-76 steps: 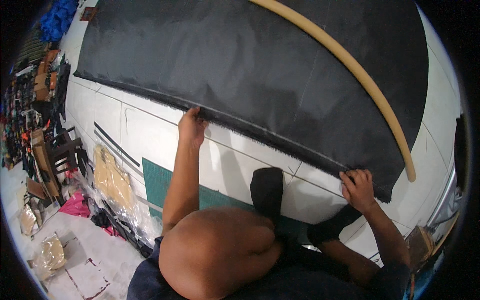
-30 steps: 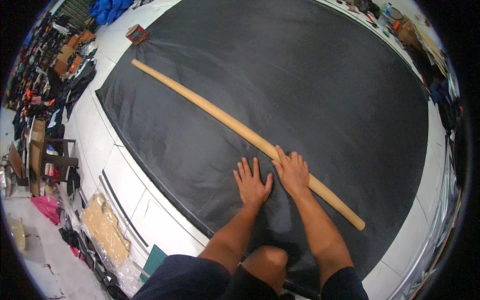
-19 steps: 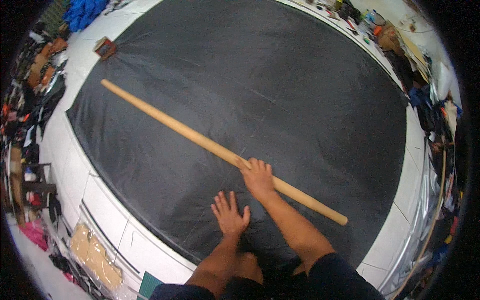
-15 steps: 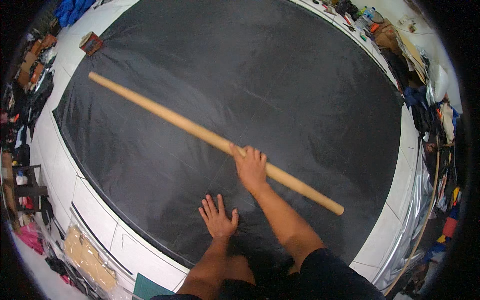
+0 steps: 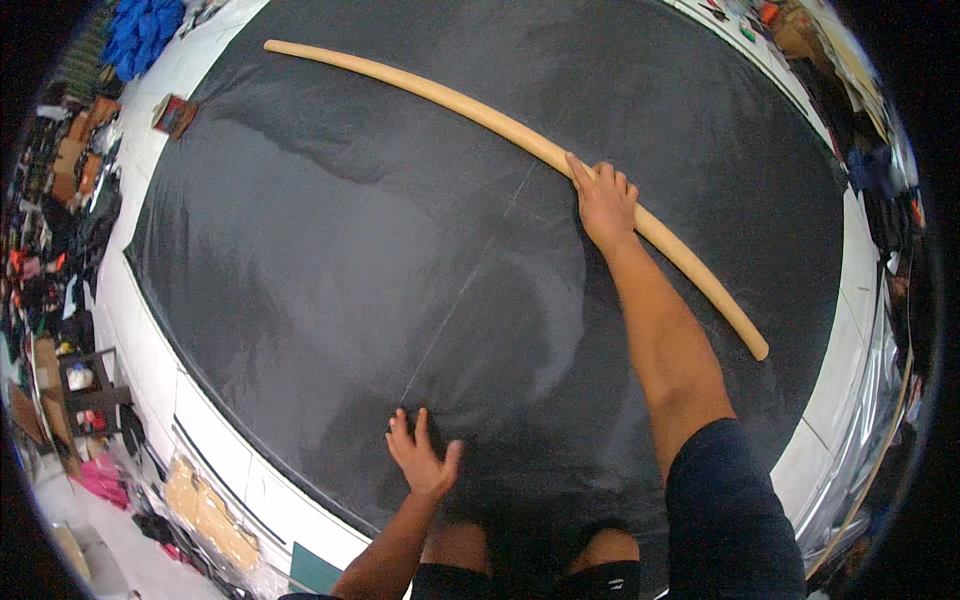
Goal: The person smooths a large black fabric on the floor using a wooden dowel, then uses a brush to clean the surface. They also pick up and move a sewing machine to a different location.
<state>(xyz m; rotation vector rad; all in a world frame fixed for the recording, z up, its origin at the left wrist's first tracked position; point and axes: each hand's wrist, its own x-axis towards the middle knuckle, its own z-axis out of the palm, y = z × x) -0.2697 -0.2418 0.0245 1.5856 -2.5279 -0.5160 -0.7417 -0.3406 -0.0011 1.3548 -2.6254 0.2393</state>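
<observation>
A long light-brown tube, apparently cardboard [image 5: 450,98], lies slantwise over a large black sheet [image 5: 340,270] spread on the floor. Its far end points to the upper left and its near end to the right. Around the tube, right of its middle, my right hand [image 5: 608,208] is closed, with the arm stretched forward. My left hand [image 5: 425,462] is close to me at the sheet's near part, fingers spread and holding nothing. Whether its palm presses on the sheet I cannot tell. A faint pale line runs along the sheet ahead of it.
At the sheet's far left edge sits a reddish-brown block-like object [image 5: 175,116]. White floor tiles [image 5: 215,425] border the sheet. Clutter lines the left side, with a blue bundle [image 5: 145,35] at the back. Clear plastic sheeting [image 5: 850,470] lies along the right; a green mat [image 5: 315,570] is at lower left.
The tube has moved away from me and to the right across the sheet, together with my right hand. My left hand has shifted slightly nearer to me. The whole view has shifted somewhat.
</observation>
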